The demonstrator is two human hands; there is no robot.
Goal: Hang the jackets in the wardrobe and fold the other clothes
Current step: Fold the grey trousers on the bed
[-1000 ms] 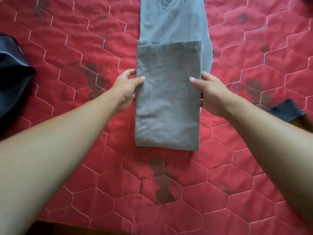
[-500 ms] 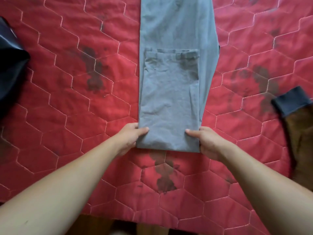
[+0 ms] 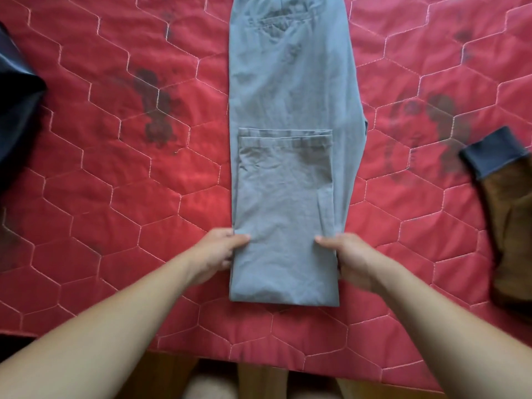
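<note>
Gripping the trousers [image 3: 288,182] by their side edges, the left hand [image 3: 214,253] and right hand [image 3: 349,259] pinch the folded-over legs near the fold. Trousers lie mid-quilt [image 3: 115,197]; a dark garment [image 3: 17,116] left of them, a brown sleeve [image 3: 509,214] right.

A red quilt [image 3: 115,197] stitched in pale hexagons, blotched with dark stains, covered the surface; brown floor [image 3: 172,375] showed near.

One pair of grey trousers [image 3: 290,82]. One dark navy garment [image 3: 17,110], partly cut off. One brown garment with navy cuff [image 3: 515,226]. One red quilted cover [image 3: 115,197]. Two hands: left [image 3: 218,251], right [image 3: 351,257].
</note>
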